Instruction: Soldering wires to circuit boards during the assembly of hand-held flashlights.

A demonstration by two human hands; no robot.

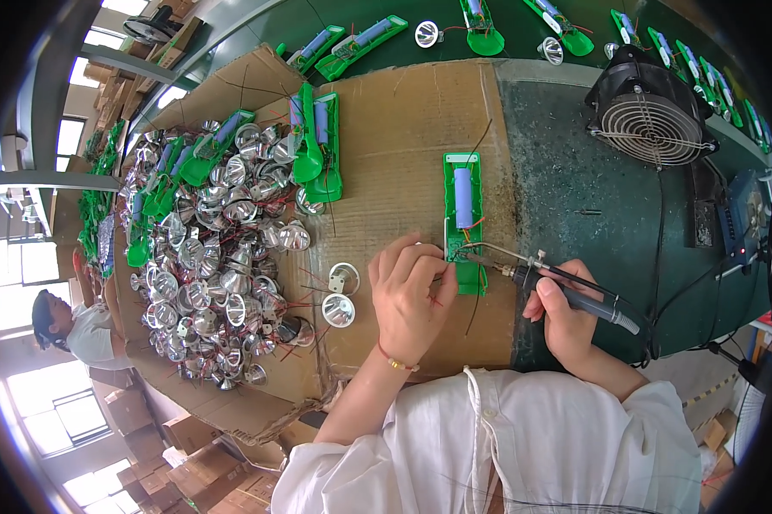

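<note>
A green plastic housing (463,278) lies lengthwise on the cardboard, holding a purple cylindrical battery (463,197) and a small green circuit board (460,248) with thin wires. My left hand (407,291) is at the board's left side, fingers bent together. A thin red wire (436,301) shows at its fingers; the fingertips are partly hidden. My right hand (566,317) grips a soldering iron (587,304) with a grey-black handle and a thin metal feed tube. The iron's tip points at the board from the right.
Left stands an open cardboard box (266,420) heaped with shiny reflector cups (232,283) and green housings (317,154). Two loose reflectors (339,310) lie beside my left hand. A black fan (652,124) stands back right, its cord crossing the green bench. Another person (86,330) is far left.
</note>
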